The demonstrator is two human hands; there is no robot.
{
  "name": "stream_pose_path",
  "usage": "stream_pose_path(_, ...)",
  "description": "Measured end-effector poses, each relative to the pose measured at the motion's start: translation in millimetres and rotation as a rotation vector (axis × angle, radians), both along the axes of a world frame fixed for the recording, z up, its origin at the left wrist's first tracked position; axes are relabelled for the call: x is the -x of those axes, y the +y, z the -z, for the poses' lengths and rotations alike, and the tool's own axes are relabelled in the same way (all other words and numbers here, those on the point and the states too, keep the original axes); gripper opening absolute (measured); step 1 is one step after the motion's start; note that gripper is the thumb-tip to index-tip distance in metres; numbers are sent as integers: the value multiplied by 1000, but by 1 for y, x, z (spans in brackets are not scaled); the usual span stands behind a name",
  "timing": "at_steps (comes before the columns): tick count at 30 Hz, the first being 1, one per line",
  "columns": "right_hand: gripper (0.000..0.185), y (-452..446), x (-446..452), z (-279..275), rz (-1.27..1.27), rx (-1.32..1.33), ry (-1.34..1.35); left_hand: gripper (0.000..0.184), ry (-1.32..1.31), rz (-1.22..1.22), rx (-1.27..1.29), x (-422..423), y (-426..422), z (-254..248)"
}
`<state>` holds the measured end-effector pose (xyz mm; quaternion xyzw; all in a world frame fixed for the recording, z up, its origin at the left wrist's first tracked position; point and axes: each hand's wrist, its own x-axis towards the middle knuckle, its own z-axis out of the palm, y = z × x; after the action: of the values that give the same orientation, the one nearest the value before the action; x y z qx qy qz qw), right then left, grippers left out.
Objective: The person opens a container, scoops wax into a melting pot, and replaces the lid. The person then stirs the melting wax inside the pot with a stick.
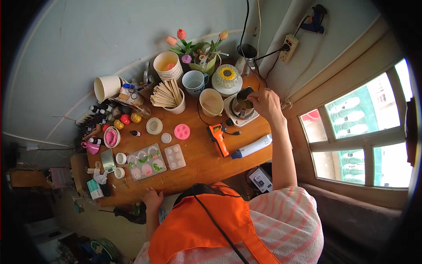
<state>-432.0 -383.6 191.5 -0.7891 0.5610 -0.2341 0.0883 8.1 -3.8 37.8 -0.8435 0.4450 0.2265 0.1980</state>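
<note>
My right hand (265,102) is closed at the rim or handle of a dark metal pitcher (243,102), which stands on a small white hot plate (241,118) at the right of the wooden table. What exactly the fingers pinch is too small to tell. My left hand (152,198) rests at the table's front edge, fingers apart and holding nothing. Nearest to it is a clear mould tray (147,163) with pink and green pieces. A beige cup (211,103), an orange thermometer gun (218,140) and a blue-and-white tool (252,146) lie or stand near the hot plate.
Wooden sticks fill a cup (175,105) beside a blue mug (194,83). Stacked paper cups (168,66), tulips (181,34) and a sunflower jar (227,77) stand behind. Small bottles (94,119) crowd the left. A black cable hangs down near the hot plate.
</note>
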Motion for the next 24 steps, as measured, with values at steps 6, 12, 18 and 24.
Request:
stream_pose_path(6,11,1,6,-1,105,93,46,70,-12,12,14,-1,1,3)
stream_pose_path(12,9,2,4,7,-25,58,-85,69,-25,34,33,0,2,4)
stream_pose_path(18,12,10,13,-18,112,143,-89,69,-15,35,43,-1,2,4)
stream_pose_path(24,12,12,11,-14,75,61,-131,68,-14,27,29,0,1,4)
